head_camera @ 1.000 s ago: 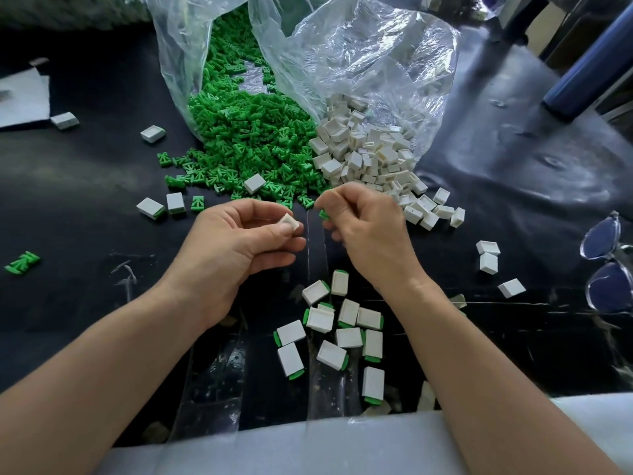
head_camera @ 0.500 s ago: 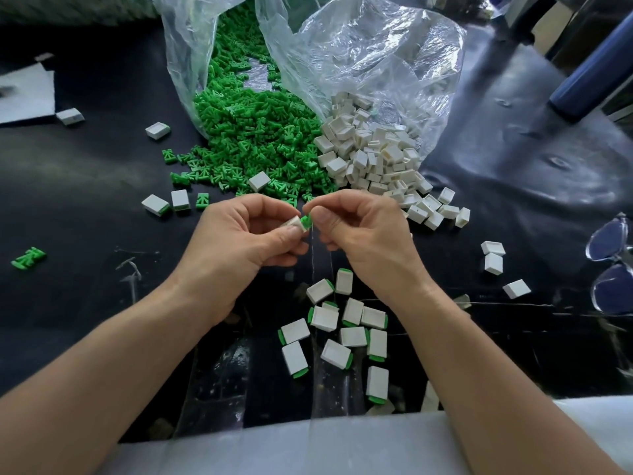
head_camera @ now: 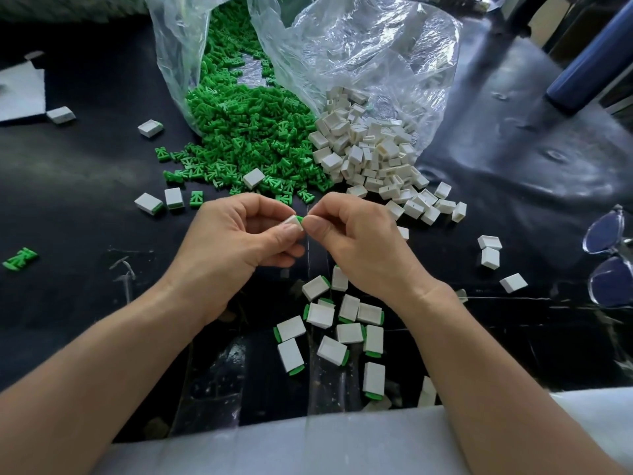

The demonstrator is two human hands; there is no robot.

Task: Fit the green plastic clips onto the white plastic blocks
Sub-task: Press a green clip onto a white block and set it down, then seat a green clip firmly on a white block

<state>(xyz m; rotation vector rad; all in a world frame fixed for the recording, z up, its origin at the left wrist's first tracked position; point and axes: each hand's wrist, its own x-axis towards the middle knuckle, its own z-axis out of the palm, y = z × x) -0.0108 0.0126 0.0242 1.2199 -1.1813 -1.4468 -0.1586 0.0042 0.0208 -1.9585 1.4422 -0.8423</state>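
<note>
Green plastic clip (head_camera: 299, 219), apart before, now seats in small white plastic block (head_camera: 292, 223); left hand (head_camera: 236, 248) grip pinches block, right hand (head_camera: 359, 241) grip pinches clip

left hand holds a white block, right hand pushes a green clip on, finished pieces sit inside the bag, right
Only the last part is wrong: the head view shows the finished pieces lying on the black table, outside the bag.

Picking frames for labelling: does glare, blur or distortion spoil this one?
Head view: sharp at the left hand and right hand; bright glare on the clear bags and glossy black table cover; wide-angle distortion stretches the lower forearms; fingers mostly hide the green clip and white block.
</note>
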